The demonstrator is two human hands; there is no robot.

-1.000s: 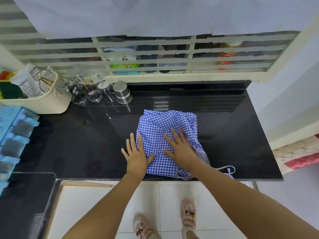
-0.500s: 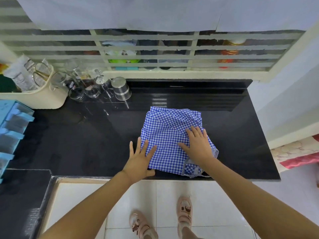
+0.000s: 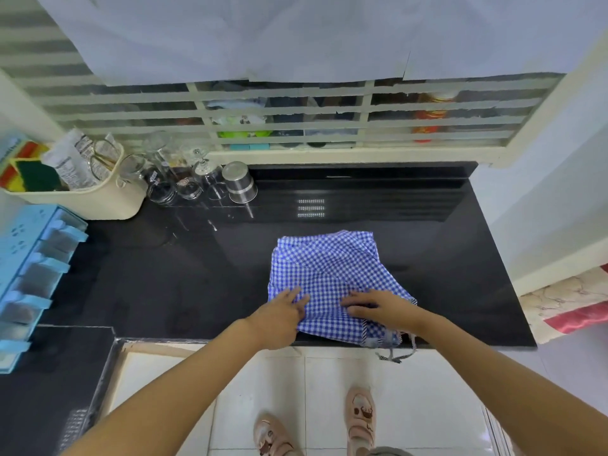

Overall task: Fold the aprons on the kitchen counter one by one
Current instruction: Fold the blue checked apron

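Fingers (image 3: 353, 304) on apron (image 3: 329, 264), black counter (image 3: 164, 274), tiled floor (image 3: 411, 406)

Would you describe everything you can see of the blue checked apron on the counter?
The apron is thin blue-and-white gingham cloth, folded into a rumpled square with diagonal layers showing on top. It lies flat on the black counter, near its front edge. Striped trim shows at its near right corner, and tie strings dangle over the edge there. The left hand and right hand both rest on its near part, fingers pointing toward each other.
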